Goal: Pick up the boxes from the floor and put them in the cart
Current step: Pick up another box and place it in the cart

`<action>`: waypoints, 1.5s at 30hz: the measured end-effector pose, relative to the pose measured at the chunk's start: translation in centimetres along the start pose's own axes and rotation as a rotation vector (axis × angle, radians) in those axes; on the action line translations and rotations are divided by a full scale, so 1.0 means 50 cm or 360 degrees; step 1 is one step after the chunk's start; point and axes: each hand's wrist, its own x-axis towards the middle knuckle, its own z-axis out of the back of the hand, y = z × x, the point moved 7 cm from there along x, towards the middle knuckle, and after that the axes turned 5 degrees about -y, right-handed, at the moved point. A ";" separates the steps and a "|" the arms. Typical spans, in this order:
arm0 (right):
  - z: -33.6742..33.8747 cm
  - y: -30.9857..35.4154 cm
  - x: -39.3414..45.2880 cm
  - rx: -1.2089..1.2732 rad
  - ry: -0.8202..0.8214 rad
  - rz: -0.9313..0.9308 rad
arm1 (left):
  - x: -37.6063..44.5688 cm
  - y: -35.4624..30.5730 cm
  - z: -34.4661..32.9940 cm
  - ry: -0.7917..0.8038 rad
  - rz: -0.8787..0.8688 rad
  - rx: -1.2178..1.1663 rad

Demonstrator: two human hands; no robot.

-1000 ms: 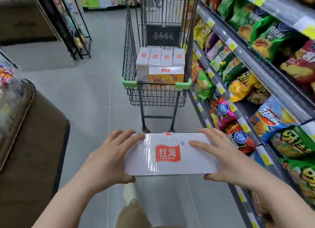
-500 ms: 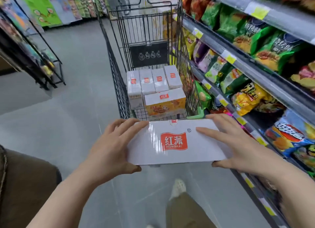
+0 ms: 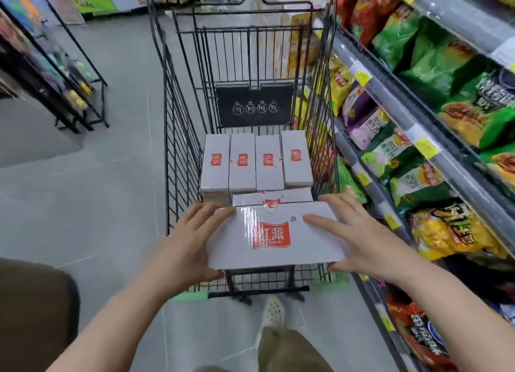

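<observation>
Moved: since half a second ago I have stepped closer, so the white box (image 3: 274, 233) I carry now hangs over the near end of the cart (image 3: 178, 137) rather than short of it
Left hand (image 3: 185, 249): clamped on the box's left end, fingers across the top, thumb under the near edge
Right hand (image 3: 359, 242): clamped on the right end the same way, fingers spread flat on top
Box: level, red logo facing up, held above the basket and not yet set down
Cart load: four white boxes (image 3: 256, 161) side by side at the far end, another box (image 3: 271, 197) lying crosswise just beyond the one I hold
Right side: shelf (image 3: 395, 107) of snack bags beside the cart
Below: my shoe (image 3: 273, 314) on the grey floor (image 3: 83, 204)
</observation>
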 end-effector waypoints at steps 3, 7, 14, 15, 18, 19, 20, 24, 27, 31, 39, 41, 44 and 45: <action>-0.061 -0.064 0.043 -0.0096 0.0051 0.0008 | 0.046 0.047 -0.083 0.0144 0.0102 -0.0018; -0.143 -0.115 0.079 -0.0228 0.0175 -0.0004 | 0.082 0.102 -0.190 0.0455 0.0280 0.0003; -0.280 -0.188 0.130 -0.0416 0.0444 -0.0234 | 0.128 0.150 -0.334 0.0803 0.0401 0.0032; -0.294 -0.196 0.133 -0.0444 0.0475 -0.0256 | 0.127 0.161 -0.352 0.0861 0.0456 0.0017; -0.307 -0.200 0.154 -0.0506 0.0579 -0.0356 | 0.126 0.181 -0.389 0.0948 0.0503 0.0003; -0.313 -0.199 0.160 -0.0451 0.0618 -0.0404 | 0.130 0.185 -0.400 0.0961 0.0490 0.0010; -0.321 -0.199 0.160 -0.0382 0.0662 -0.0456 | 0.133 0.184 -0.406 0.0970 0.0491 0.0013; -0.368 -0.211 0.148 -0.0262 0.0879 -0.0586 | 0.137 0.166 -0.448 0.1213 0.0417 0.0025; -0.387 -0.212 0.138 -0.0170 0.0917 -0.0691 | 0.128 0.170 -0.476 0.1327 0.0356 0.0043; -0.394 -0.206 0.131 -0.0073 0.0979 -0.0781 | 0.133 0.181 -0.476 0.1405 0.0317 0.0004; -0.362 -0.183 0.128 0.0297 0.0854 -0.0958 | 0.155 0.179 -0.445 0.1470 0.0349 -0.0062; -0.339 -0.164 0.115 0.0367 0.0693 -0.0981 | 0.167 0.170 -0.424 0.1310 0.0437 -0.0138; -0.288 -0.135 0.077 0.0503 0.0381 -0.1106 | 0.171 0.125 -0.386 0.1134 0.0359 -0.0268; -0.269 -0.127 0.062 0.0576 0.0266 -0.1178 | 0.170 0.107 -0.371 0.1087 0.0299 -0.0290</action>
